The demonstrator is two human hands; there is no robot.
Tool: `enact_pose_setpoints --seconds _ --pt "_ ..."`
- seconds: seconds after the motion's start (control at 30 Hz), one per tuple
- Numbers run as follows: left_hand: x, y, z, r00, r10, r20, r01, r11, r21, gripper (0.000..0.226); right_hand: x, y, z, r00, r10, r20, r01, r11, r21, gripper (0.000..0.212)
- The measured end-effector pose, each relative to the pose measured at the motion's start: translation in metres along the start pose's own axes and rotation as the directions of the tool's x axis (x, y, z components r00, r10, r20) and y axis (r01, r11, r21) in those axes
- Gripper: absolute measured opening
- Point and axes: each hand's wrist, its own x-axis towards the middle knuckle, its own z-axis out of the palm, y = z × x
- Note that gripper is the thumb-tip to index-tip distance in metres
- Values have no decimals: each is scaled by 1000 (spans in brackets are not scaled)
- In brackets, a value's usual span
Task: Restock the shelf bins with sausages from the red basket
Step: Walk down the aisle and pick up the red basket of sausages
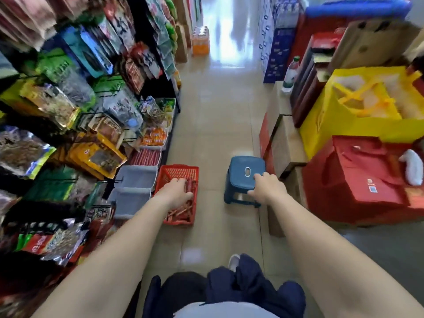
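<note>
Inside the red basket (177,171), left-hand fingers (183,183) touch sausages (183,212).

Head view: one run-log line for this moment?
left hand: in red basket, on sausages | right hand: on blue stool | nearest two grey bins: empty | grasp unclear

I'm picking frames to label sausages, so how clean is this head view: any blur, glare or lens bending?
Head view: the far aisle floor is blown out by glare; the shelf packets at left are smeared by blur; the wide lens bends the edges; the red basket and the left hand in it are fairly sharp, but single sausages stay soft.
</note>
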Motion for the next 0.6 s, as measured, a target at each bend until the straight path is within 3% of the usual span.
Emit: enact_pose_setpoints --seconds 0.13,0.33,0.6 --pt "57 25 -47 999 23 -46 -25 999 -46 66 78 -8 -48 1000 -12 16 11 999 35 57" --pt "155 23 -100 1000 -14 23 15 999 -34 71 182 -42 -97 998 -65 22 64 997 36 58" --pt "314 6 -198 997 19 79 -18 1000 -12 68 321 -85 -162 997 40 61 -40 999 2 57"
